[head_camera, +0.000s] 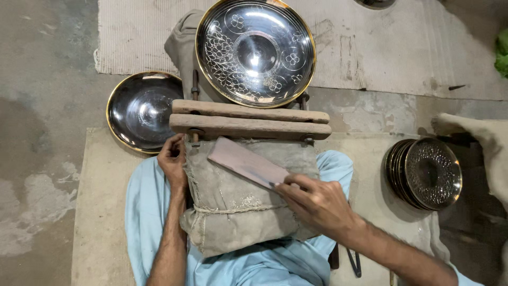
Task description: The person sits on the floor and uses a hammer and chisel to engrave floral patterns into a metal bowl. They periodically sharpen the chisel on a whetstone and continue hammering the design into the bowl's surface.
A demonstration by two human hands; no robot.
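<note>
Your right hand's (317, 204) fingers pinch the near end of a flat, dull metal file (247, 163), which lies slantwise on the burlap-wrapped cushion (238, 206) in your lap. Your left hand (172, 159) grips the cushion's left edge, just below the wooden clamp (248, 121) holding the engraved steel plate (256, 50).

floor (42, 79): stained grey concrete | mats (397, 53): pale, ribbed | light: soft, even
</note>
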